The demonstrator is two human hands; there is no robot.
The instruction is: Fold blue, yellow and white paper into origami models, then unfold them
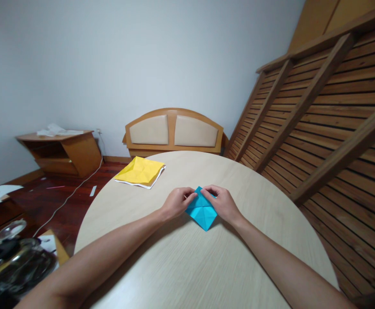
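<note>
Near the middle of the round pale-wood desk (187, 266) lies a folded blue paper (201, 211), a diamond shape with creases running across it and its lower point aimed back toward the person. Both bare hands rest on its upper part. The left hand (175, 203) comes in from the left side, its fingers (190, 197) pinching the paper's upper left edge between thumb and fingertips. The right hand (222, 202) comes in from the right, and its fingers (207, 193) are pressed down on the upper right edge close to the top corner; they hold the paper flat against the desk. The two sets of fingertips nearly meet at the top of the blue sheet, and both forearms stretch out low over the desk.

Farther back on the desk, to the left and well apart from the hands, lies a creased yellow paper (140, 171) with a white sheet showing under its edge. Beyond the desk stands a wooden headboard (173, 131) with two padded panels against the light wall. A slatted wooden frame (329, 116) leans along the right side. On the left a low wooden cabinet (61, 152) sits on the dark red floor, with a white cable (74, 191) trailing past it.
</note>
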